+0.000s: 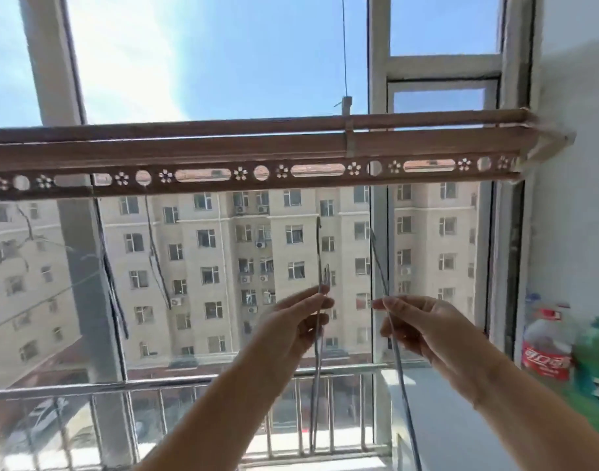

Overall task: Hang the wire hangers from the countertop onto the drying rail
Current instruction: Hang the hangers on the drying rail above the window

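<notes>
Left hand (301,321) pinching a wire hanger (319,246), right hand (417,324) pinching second hanger (397,362), below drying rail (223,154), red-labelled bottle (546,348) contents unclear

Long copper-brown metal drying rail (291,144): lower strip punched in a repeating run of flower, round hole, flower, long slot.
Thin grey-blue wire hanger (318,334); second grey-blue wire hanger (398,362), same tint.
Darker grey hung wire hangers (155,260) (blurred, tint uncertain).
Clear plastic bottle (546,348): red label, white lettering, red cap.
Green plastic bottle (597,362).
White window frame (378,62).
Silver-grey balcony railing (155,385).
Beige apartment block (223,266), dark windows in a regular grid.
Blue sky (223,62), white cloud at left.
</notes>
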